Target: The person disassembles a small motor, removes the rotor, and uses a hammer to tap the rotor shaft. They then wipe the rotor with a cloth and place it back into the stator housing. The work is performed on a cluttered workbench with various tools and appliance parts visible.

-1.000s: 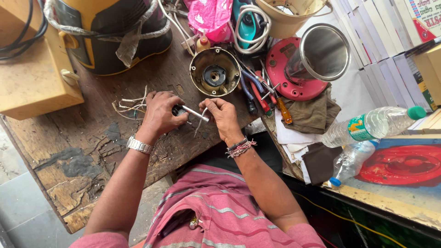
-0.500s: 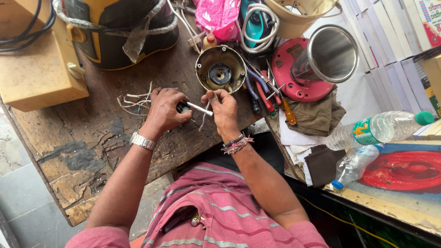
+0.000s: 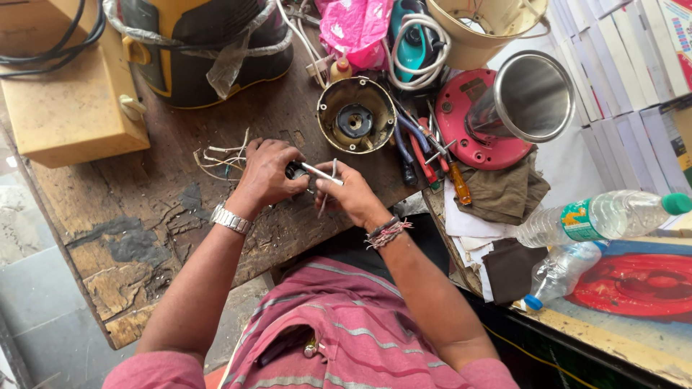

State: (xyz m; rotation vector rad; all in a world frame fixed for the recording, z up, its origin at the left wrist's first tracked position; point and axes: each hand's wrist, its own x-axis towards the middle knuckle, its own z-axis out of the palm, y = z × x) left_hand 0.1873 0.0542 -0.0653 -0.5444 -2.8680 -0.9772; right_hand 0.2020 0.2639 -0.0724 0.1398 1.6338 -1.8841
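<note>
The workbench (image 3: 144, 216) is rough, cracked wood with worn matt patches. A shiny metal rod (image 3: 321, 173) and a polished steel cup (image 3: 530, 97) gleam; the bottle (image 3: 598, 216) is clear plastic, the rag (image 3: 504, 194) dull cloth.

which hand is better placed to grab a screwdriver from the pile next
Probably the right hand: the screwdrivers lie on its side of the bench, just past its fingers. The left hand is farther off and its grip is closed around the small dark part.

Single head view, looking steeply down, close over worn wooden workbench (image 3: 108, 238); person's torso at 6 o'clock.
</note>
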